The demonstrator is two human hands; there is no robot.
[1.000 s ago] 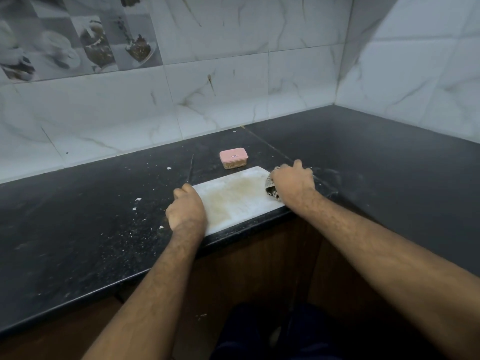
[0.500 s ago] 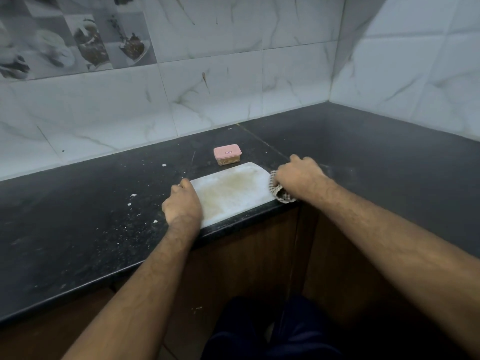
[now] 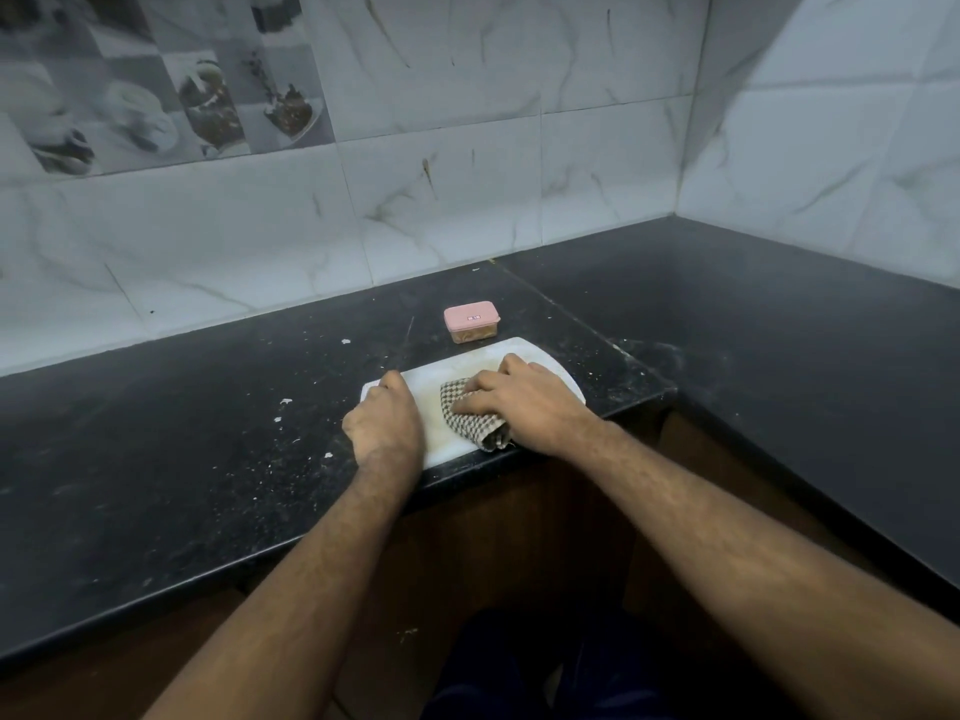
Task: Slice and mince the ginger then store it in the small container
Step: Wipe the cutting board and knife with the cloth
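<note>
Left hand (image 3: 383, 426) lies knuckles up on the left end of the board (image 3: 540, 368), fingers curled down over its left edge, thumb side toward the far corner. It looks clamped on the board edge; the fingertips are hidden under the hand. Forearm runs in from bottom left, bare, wrist straight.

Board is white, rounded at the corners, set askew on the tabletop (image 3: 182, 459) with its near edge just at the tabletop's front lip. A yellowish stain shows on the surface between the two hands.

Cloth (image 3: 467, 423), checked brown and white, sits crumpled on the middle of the board. Right hand (image 3: 524, 407) presses flat on top of it, palm down, fingers spread and pointing left toward the left hand. The hand is not closed round the cloth; it rests open on it. A fold of cloth sticks out beneath the wrist at the board's near edge. The right forearm comes in from bottom right, bare.

The two hands are near one another, not touching, with cloth and a strip of board between.

Container (image 3: 471, 322), small, clear-sided with a pink lid shut on it, stands on the tabletop just beyond the board's far edge, beyond the right hand's fingers, apart from both hands. Pale brownish contents show through its wall; it looks like the ginger, but I cannot tell for certain.

White crumbs (image 3: 284, 402) dot the dark tabletop left of the board.
</note>
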